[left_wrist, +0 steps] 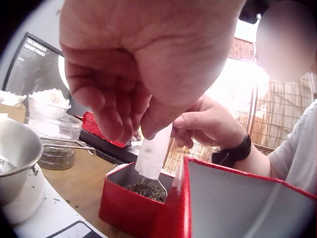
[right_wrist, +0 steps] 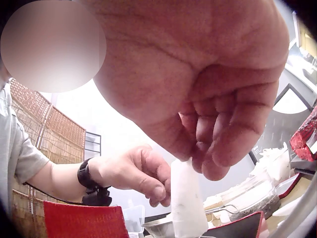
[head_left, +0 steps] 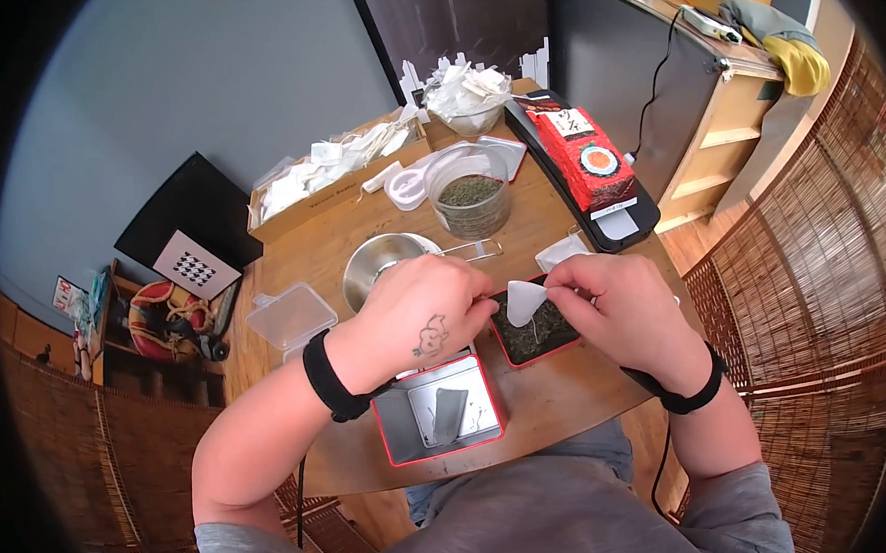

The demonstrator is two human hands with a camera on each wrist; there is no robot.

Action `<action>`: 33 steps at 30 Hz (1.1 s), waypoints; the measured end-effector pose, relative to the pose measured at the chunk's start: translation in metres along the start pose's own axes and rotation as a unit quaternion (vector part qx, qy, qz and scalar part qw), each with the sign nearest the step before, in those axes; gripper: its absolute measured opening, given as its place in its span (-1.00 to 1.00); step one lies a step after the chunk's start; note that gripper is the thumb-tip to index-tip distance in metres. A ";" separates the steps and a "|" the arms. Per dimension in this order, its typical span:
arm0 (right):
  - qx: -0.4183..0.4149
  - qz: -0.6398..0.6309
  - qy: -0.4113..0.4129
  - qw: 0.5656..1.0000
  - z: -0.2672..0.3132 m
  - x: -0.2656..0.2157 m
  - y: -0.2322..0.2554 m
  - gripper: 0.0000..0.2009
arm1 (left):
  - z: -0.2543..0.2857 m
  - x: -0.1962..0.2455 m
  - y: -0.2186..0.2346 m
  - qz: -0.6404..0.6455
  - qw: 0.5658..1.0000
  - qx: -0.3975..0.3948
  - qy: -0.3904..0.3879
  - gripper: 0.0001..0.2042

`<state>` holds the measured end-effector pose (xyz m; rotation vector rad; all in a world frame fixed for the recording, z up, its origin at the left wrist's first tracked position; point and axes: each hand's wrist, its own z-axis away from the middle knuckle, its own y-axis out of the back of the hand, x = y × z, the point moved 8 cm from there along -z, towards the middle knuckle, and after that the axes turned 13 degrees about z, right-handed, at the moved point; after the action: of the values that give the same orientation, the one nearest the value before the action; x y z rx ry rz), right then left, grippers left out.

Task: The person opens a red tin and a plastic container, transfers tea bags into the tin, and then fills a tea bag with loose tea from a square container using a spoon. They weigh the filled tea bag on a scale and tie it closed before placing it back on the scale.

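Note:
My right hand [head_left: 630, 312] pinches the edge of a small white bag [head_left: 526, 302] between thumb and fingers. A thin string loop hangs below the bag [left_wrist: 152, 157], over a red-rimmed tin [head_left: 539, 357] of dark dried leaves. Close to the bag's other edge is my left hand [head_left: 415, 313], its fingers bent towards the thumb; whether they grip the bag is hidden. The right wrist view has the left hand [right_wrist: 138, 173] beside the bag [right_wrist: 188, 203]. An open red-rimmed tin [head_left: 403, 434] with a grey scoop [head_left: 450, 414] inside stands nearer my body.
Behind the hands are a metal pan [head_left: 370, 265] with a handle and a clear tub [head_left: 470, 215] of leaves. A box [head_left: 338, 187] and a bowl [head_left: 470, 120] hold white bags. A red packet [head_left: 593, 173] lies on a black device at right; a clear plastic container [head_left: 293, 316] is at left.

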<state>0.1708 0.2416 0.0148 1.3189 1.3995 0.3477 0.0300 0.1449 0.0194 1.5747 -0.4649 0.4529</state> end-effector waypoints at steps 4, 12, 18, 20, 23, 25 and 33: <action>0.000 0.000 -0.001 1.000 0.001 0.003 -0.004 -0.87 | -0.005 0.012 -0.008 -0.006 1.000 -0.008 -0.021 -0.83; 0.013 0.009 0.033 0.999 0.002 0.000 0.000 -0.86 | -0.013 0.011 0.001 0.010 0.999 -0.003 0.051 -0.76; 0.010 0.011 0.030 0.999 0.001 -0.004 0.001 -0.88 | -0.015 0.022 0.000 0.012 0.999 0.012 -0.039 -0.78; 0.010 0.017 0.028 0.999 0.001 -0.002 0.002 -0.88 | -0.016 0.022 0.000 -0.005 1.000 -0.005 -0.022 -0.80; 0.028 0.027 0.003 0.999 0.005 0.007 -0.001 -0.87 | -0.015 0.020 0.000 0.010 0.999 0.012 -0.042 -0.78; 0.048 0.033 -0.020 0.998 0.005 0.013 -0.001 -0.86 | -0.014 0.021 0.000 0.009 0.999 0.012 -0.036 -0.78; 0.073 0.153 -0.041 0.985 0.007 0.015 0.000 -0.89 | -0.014 0.025 0.002 0.010 0.999 0.028 -0.044 -0.77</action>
<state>0.1802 0.2512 0.0047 1.6558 1.1715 0.3956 0.0497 0.1584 0.0355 1.6496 -0.5409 0.4155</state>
